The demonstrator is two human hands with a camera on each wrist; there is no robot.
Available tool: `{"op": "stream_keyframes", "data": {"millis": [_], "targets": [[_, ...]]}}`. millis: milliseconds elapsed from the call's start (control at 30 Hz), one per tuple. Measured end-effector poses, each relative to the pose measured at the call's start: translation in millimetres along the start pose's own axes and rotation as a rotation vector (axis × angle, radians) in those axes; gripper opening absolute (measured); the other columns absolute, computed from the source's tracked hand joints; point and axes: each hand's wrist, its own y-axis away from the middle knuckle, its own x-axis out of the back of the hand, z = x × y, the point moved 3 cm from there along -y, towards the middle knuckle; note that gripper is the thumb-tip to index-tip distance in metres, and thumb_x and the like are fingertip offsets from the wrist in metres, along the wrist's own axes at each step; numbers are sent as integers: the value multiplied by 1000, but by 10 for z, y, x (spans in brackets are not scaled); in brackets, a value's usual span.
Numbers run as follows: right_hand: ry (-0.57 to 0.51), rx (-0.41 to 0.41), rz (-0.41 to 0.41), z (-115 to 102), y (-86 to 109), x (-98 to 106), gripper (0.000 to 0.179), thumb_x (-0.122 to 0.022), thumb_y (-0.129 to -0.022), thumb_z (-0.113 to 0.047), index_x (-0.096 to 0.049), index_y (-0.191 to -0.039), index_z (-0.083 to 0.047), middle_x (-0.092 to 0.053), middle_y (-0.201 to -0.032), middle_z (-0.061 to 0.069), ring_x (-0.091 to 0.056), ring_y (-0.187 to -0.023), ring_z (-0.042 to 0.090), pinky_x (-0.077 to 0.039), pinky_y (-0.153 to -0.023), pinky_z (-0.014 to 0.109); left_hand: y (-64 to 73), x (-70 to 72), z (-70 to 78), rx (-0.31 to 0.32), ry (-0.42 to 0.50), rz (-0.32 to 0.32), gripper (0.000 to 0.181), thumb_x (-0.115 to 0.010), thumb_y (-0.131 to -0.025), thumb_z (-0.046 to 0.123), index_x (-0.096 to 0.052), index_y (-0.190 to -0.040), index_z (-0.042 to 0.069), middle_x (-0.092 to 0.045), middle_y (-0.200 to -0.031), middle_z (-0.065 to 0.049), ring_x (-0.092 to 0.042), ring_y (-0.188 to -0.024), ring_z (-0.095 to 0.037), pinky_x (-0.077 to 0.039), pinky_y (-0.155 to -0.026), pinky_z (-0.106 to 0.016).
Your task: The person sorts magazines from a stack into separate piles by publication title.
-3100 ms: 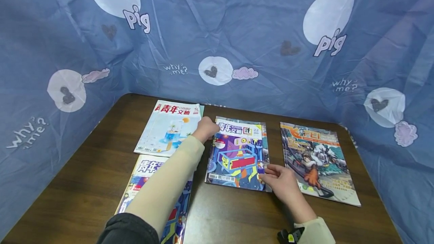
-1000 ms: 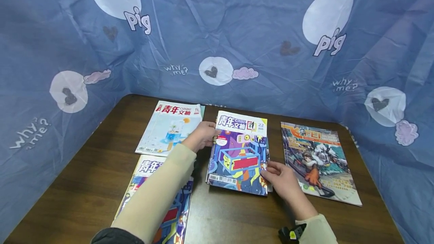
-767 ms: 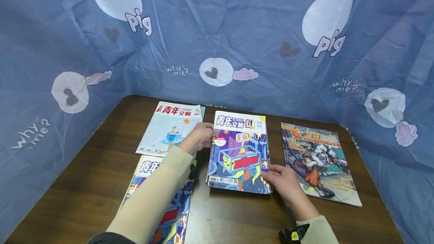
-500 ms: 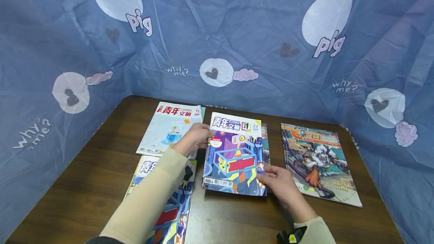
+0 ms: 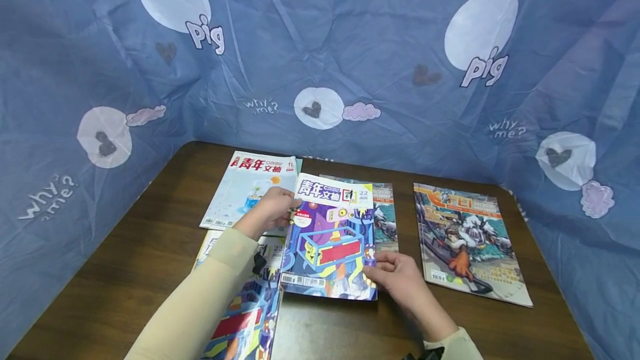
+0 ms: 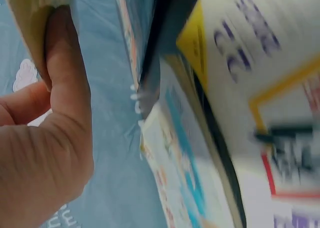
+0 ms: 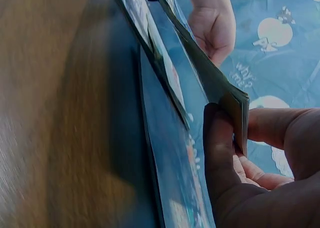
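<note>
Between both hands, a purple-covered magazine [image 5: 332, 243] with a white title band is held off the table. My left hand [image 5: 270, 210] pinches its left edge; in the left wrist view the thumb lies along the magazine's edge. My right hand [image 5: 400, 279] pinches the lower right edge; in the right wrist view the page edges [image 7: 244, 118] show between thumb and fingers. Partly covered behind it lies a comic magazine [image 5: 382, 213]. Beneath the left forearm is another purple-covered magazine [image 5: 240, 315], its left part hidden.
A pale blue magazine with red title [image 5: 240, 188] lies at the back left, on top of others. At the right, a comic magazine with an orange title [image 5: 470, 243] lies apart on the brown table [image 5: 115, 271]. Blue printed cloth [image 5: 320, 26] surrounds the table's back and sides.
The purple magazine has been lifted from the comic magazine and carried left and toward me, uncovering the comic's right side and top. Both hands moved with it. The other magazines stay put.
</note>
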Motion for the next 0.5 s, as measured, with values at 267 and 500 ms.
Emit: {"op": "stream_keyframes", "data": {"millis": [267,500], "targets": [[-27,51,-123,28,119,-168,25,-76,-87,-2,-63,-104,11,-72,-83,12,-67,-72,15,-58,-64,29,97,185,-46,8,-87,-3,25,-56,-104,12,-63,-113,-11,-71,-93,-20,-71,-73,-26,-59,-64,-37],[-74,47,-203,91,210,-383,19,-77,-86,0,-61,-95,6,-69,-74,7,-65,-66,12,-58,-63,29,245,364,-136,1,-116,-39,23,-55,-103,11,-64,-104,-11,-72,-87,-19,-72,-69,-26,-60,-61,-38]]}}
